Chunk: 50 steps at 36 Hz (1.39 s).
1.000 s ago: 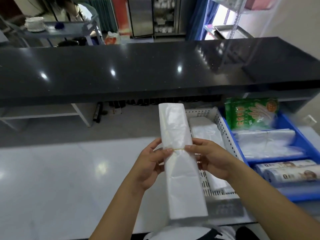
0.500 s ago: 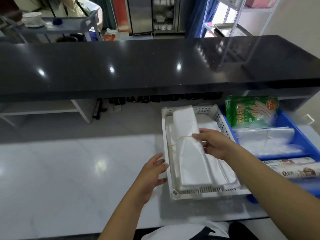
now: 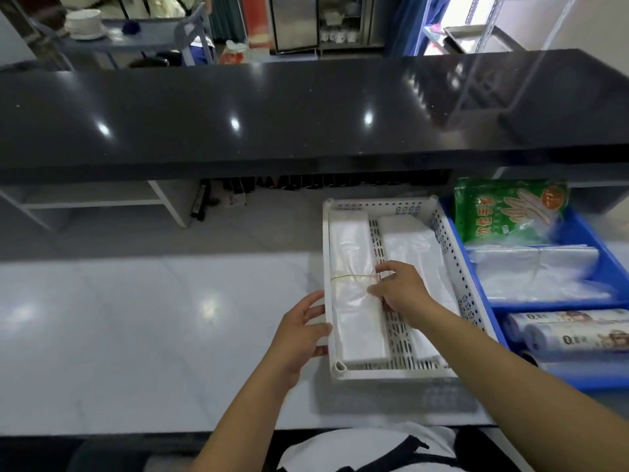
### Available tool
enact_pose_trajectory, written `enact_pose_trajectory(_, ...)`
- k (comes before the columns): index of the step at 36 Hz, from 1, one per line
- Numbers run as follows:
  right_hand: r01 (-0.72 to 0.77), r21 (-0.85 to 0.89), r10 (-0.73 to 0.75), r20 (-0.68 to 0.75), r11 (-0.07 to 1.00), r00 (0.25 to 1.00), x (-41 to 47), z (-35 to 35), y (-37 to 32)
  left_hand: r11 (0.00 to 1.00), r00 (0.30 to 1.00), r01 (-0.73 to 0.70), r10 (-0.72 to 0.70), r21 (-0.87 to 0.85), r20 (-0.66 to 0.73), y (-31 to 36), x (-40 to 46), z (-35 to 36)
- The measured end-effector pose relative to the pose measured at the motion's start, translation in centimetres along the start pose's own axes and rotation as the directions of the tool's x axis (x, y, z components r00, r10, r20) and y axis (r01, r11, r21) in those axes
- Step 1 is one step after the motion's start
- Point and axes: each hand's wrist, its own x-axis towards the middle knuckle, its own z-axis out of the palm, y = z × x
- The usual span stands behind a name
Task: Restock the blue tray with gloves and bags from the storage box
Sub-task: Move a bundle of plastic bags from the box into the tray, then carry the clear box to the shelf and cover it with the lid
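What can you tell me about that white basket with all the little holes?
The white basket looks like rigid plastic, rectangular, with perforated walls and a slotted floor. It sits flat on the pale counter, against the blue tray. Two bundles of clear bags lie lengthwise inside. The left hand touches its left rim; the right hand rests on the banded bundle.

Two bare forearms come in from the bottom of the frame, with no sleeve, watch, ring or glove visible on either; the left hand (image 3: 299, 338) sits just left of centre and the right hand (image 3: 401, 294) a little higher and to its right. Both arms are uncovered as far back as the lower edge, so any sleeve ends beyond what shows. At bottom centre, between the arms, lies a patch of white garment (image 3: 357, 451) crossed by a dark strap or printed band (image 3: 405, 453), its exact form unclear.
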Motion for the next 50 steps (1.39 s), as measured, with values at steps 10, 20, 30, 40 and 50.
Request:
enact_pose_trajectory(10, 0.2, -0.378, -0.198, 0.043, 0.904, 0.979, -1.2, -0.3, -0.7, 1.0, 0.998, 0.003, -0.003, -0.015, -0.064, -0.3, -1.1, 0.5)
enact_pose_trajectory(20, 0.662, -0.456, -0.567, 0.346, 0.595, 0.748, -7.0, 1.1, -6.5, 0.961, 0.91, -0.096, 0.19, 0.258, -0.368, -1.7, -7.7, -2.5)
enact_pose_trajectory(30, 0.881, 0.001, -0.596, 0.736, 0.474, 0.32, -18.4, 10.7, 2.6, 0.911, 0.56, 0.219, 0.175, 0.349, -0.81, -14.2, -21.8, -3.0)
enact_pose_trajectory(40, 0.892, -0.249, -0.068, 0.953, 0.378, 0.295, -22.0, 13.2, 13.2, 0.966, 0.403, 0.24, -0.193, -0.1, -0.895, -27.5, -30.6, -2.3)
enact_pose_trajectory(50, 0.896, -0.381, -0.032, 0.917, 0.227, 0.398, -23.6, 19.8, 14.8, 0.899, 0.214, 0.038, -0.435, -0.437, -0.875, -39.6, -36.6, -7.8)
